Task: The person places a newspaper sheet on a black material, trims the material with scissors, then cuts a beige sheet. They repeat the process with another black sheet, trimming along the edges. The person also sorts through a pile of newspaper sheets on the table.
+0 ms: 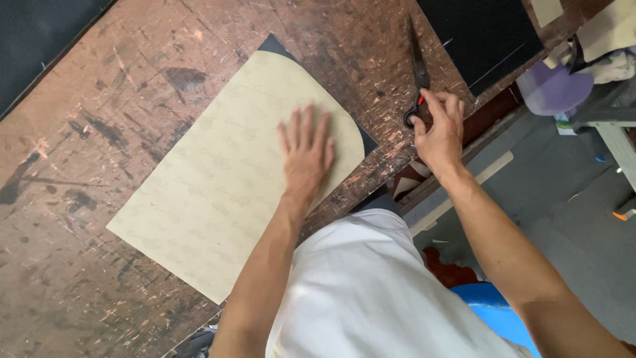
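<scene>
The left hand (306, 154) lies flat with fingers spread on the tan sheet (225, 179), pressing it down near its rounded end. The right hand (438, 129) is curled around the handles of the scissors (418, 73), fingers closed on the black loops with a bit of red showing; the blades lie on the surface (99, 99) and point away from the person, towards the far edge.

The tan sheet lies slanted across the worn, scratched wooden surface, one long edge running from the near edge up to the middle. A black layer (273, 45) peeks out beneath it at the far corner and again beside the rounded end. The sheet's near corner comes close to the near edge of the surface, just beside the person's white shirt (371, 292).

To the left of the sheet the surface is bare wood, a wide stretch with room to move. A black sheet (483, 36) lies just past the scissors on the right, and another dark panel (40, 40) covers the far left corner. The right edge drops to a grey floor (576, 219).
</scene>
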`<action>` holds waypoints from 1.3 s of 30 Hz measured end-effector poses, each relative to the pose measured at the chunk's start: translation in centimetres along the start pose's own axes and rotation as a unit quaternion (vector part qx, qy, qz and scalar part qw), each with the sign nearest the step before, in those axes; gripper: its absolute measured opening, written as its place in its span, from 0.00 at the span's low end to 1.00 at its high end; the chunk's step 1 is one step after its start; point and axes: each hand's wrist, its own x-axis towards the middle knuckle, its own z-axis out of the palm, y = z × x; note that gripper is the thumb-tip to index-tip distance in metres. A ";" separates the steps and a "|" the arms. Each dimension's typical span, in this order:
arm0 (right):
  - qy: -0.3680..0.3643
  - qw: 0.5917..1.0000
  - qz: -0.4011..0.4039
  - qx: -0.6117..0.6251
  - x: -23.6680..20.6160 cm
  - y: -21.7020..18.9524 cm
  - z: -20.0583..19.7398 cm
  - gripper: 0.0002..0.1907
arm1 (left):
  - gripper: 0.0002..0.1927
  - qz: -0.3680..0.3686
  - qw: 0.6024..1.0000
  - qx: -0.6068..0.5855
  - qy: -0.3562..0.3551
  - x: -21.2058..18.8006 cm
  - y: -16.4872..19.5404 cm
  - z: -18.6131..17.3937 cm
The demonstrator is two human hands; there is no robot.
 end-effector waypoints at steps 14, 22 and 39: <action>-0.167 0.828 0.363 0.393 -8.3 0.2 -2.6 0.39 | 0.29 0.061 0.996 0.030 -0.052 2.7 1.3 0.6; -0.350 0.709 0.394 0.468 -17.8 -0.2 -1.5 0.22 | 0.33 0.062 0.994 0.031 -0.081 2.7 1.6 -0.5; -0.291 0.812 0.301 0.407 -19.3 -5.3 5.3 0.21 | 0.18 0.133 0.989 -0.067 0.011 1.5 0.5 0.1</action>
